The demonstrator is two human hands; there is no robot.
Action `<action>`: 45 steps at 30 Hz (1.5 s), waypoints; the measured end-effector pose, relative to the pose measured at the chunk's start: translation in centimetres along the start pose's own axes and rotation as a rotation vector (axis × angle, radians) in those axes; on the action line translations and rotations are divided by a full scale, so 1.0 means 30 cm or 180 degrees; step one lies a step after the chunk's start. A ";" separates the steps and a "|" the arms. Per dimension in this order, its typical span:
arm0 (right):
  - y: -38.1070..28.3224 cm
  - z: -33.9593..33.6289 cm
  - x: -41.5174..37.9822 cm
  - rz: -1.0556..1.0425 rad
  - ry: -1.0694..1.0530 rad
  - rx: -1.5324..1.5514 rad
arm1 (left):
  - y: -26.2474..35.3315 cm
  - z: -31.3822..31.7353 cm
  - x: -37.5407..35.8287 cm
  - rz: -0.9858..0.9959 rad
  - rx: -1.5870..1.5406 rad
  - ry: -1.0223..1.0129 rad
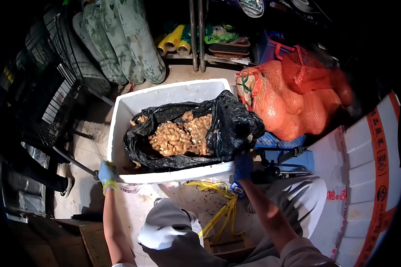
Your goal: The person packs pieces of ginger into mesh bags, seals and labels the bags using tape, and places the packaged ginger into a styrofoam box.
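A white foam box (178, 91) stands in front of me, lined with a crumpled black plastic bag (231, 124) that is open over a heap of ginger (176, 137). At the box's near left corner, my left hand (107, 173), in a blue and yellow glove, is closed on the rim. My right hand (243, 166), in a dark blue glove, is at the near right corner, below the bag's bulging side. Its fingers are in shadow and hard to make out.
Red net sacks (289, 104) sit at the right, beside stacked white foam boxes (365, 164). Large green gourds (129, 40) lean at the back left near a wire cart (60, 95). Yellow straps (223, 213) lie by my knees. A person's shoe (67, 186) shows at the left.
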State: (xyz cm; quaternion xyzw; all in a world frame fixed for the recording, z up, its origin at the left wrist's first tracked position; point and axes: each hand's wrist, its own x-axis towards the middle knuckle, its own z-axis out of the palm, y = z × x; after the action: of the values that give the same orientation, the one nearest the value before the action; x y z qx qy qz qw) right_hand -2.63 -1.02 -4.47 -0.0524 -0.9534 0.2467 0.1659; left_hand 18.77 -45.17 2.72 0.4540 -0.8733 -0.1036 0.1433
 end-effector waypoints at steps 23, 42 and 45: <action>0.215 0.393 0.303 -0.0109 -0.0738 -0.1230 | 0.042 -0.072 -0.347 -0.0055 0.0004 -0.0545; -0.149 0.077 0.295 0.1733 -0.0109 0.0029 | 0.056 -0.096 -0.622 -0.1354 -0.0795 -0.1457; -0.219 -0.017 0.277 0.1274 -0.0354 0.0057 | -0.174 0.031 -0.675 -0.1474 -0.2028 -0.1763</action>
State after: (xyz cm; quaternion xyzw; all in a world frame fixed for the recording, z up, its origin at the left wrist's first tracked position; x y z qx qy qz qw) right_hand -10.38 -5.03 1.56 -0.2257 -0.9294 0.2857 0.0611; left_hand 33.51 -31.42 -2.93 0.5254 -0.6793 -0.5123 0.0104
